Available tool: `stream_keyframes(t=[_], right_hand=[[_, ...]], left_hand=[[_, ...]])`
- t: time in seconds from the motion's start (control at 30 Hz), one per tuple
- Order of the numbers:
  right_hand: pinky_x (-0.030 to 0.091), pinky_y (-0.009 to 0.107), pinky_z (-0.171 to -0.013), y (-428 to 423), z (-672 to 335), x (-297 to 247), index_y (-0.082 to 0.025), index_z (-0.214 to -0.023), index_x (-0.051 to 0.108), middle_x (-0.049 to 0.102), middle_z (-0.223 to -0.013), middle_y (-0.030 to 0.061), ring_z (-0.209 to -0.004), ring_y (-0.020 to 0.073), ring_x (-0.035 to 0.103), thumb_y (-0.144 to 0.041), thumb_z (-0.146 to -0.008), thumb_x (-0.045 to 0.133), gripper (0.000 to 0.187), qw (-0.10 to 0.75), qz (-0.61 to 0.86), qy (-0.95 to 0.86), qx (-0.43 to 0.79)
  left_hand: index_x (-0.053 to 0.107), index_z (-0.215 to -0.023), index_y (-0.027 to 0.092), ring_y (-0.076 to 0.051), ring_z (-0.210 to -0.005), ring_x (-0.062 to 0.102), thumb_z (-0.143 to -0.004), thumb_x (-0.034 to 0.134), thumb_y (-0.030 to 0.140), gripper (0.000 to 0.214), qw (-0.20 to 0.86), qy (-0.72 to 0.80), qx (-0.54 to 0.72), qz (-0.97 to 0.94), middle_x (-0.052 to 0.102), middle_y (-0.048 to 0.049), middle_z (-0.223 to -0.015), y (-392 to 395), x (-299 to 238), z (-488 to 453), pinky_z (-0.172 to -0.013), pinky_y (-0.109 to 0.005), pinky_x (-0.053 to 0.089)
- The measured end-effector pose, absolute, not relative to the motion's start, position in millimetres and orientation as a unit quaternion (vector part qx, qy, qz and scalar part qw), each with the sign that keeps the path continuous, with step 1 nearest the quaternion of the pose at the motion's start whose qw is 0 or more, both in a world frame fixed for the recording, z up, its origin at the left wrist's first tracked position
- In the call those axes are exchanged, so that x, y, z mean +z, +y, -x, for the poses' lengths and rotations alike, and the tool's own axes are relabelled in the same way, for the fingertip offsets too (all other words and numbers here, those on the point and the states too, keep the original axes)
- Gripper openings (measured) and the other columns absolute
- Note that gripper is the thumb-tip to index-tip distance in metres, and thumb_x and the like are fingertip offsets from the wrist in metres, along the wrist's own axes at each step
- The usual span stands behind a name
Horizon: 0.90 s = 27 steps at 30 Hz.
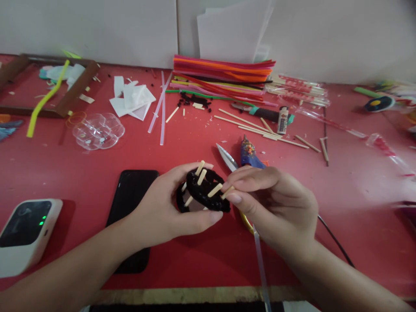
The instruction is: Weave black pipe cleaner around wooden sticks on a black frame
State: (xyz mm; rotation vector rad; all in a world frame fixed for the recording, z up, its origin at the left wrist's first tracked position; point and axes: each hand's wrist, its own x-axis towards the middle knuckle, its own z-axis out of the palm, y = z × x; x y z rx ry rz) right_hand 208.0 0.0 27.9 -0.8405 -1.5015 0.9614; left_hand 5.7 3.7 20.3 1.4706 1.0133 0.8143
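Observation:
A small ring-shaped piece of fuzzy black pipe cleaner (205, 193) with several short wooden sticks through it is gripped in my left hand (169, 201). The stick ends poke up above the black rim. My right hand (273, 199) pinches one short wooden stick (227, 192) between thumb and forefinger at the right side of the ring. Behind the right hand lie scissors (226, 157), their yellow handle partly hidden, and a blue glue gun (249, 154) with a crusted nozzle. Under my left wrist is a black phone (133, 190).
Pipe cleaners (224, 71) in several colours lie at the back, near wooden sticks (260, 125), a lighter (283, 120) and paper scraps (133, 99). At left are a clear plastic palette (98, 131), a brown frame (78, 86) and a white device (30, 234). A clear glue stick (261, 268) crosses the front edge.

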Motion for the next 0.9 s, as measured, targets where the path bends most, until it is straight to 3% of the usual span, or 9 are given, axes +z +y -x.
stream_keyframes(t=[0.23,0.33,0.5,0.67,0.9], right_hand=[[0.065,0.036,-0.077,5,-210,27,-0.022,-0.096,0.073,0.078,-0.083,0.0018,-0.080,0.0179,0.076,-0.006,-0.085,0.078,0.020,0.555,0.292,-0.681,0.379],[0.064,0.038,-0.078,4,-212,27,-0.023,-0.107,0.072,0.078,-0.091,0.0034,-0.085,0.0194,0.075,-0.007,-0.085,0.077,0.027,0.545,0.291,-0.697,0.364],[0.063,0.041,-0.080,2,-218,28,-0.023,-0.120,0.068,0.075,-0.103,0.0076,-0.097,0.0236,0.072,-0.006,-0.083,0.074,0.041,0.537,0.299,-0.732,0.295],[0.060,0.037,-0.074,5,-220,32,-0.018,-0.108,0.071,0.070,-0.090,0.0059,-0.083,0.0196,0.069,-0.009,-0.083,0.078,0.028,0.499,0.305,-0.789,0.187],[0.057,0.033,-0.075,5,-217,31,-0.014,-0.106,0.070,0.073,-0.091,0.0059,-0.083,0.0148,0.066,-0.001,-0.084,0.076,0.026,0.480,0.307,-0.811,0.131]], left_hand=[[0.064,-0.125,0.023,-0.020,-0.090,0.073,-0.072,0.089,0.029,0.060,0.550,0.444,0.371,-0.602,0.077,-0.0035,-0.105,2,20,-9,-0.079,-0.029,0.060],[0.063,-0.130,0.025,-0.022,-0.101,0.073,-0.071,0.091,0.028,0.065,0.520,0.438,0.394,-0.619,0.074,-0.0047,-0.115,1,17,-8,-0.090,-0.033,0.060],[0.060,-0.137,0.031,-0.021,-0.107,0.072,-0.072,0.092,0.024,0.072,0.481,0.423,0.427,-0.638,0.070,-0.0031,-0.124,2,14,-5,-0.095,-0.034,0.060],[0.059,-0.140,0.034,-0.023,-0.122,0.066,-0.079,0.084,0.021,0.067,0.365,0.423,0.455,-0.693,0.064,-0.0041,-0.136,4,13,-2,-0.103,-0.036,0.058],[0.057,-0.144,0.034,-0.026,-0.131,0.060,-0.082,0.083,0.020,0.068,0.202,0.435,0.446,-0.755,0.062,-0.0038,-0.139,4,11,3,-0.115,-0.038,0.052]])
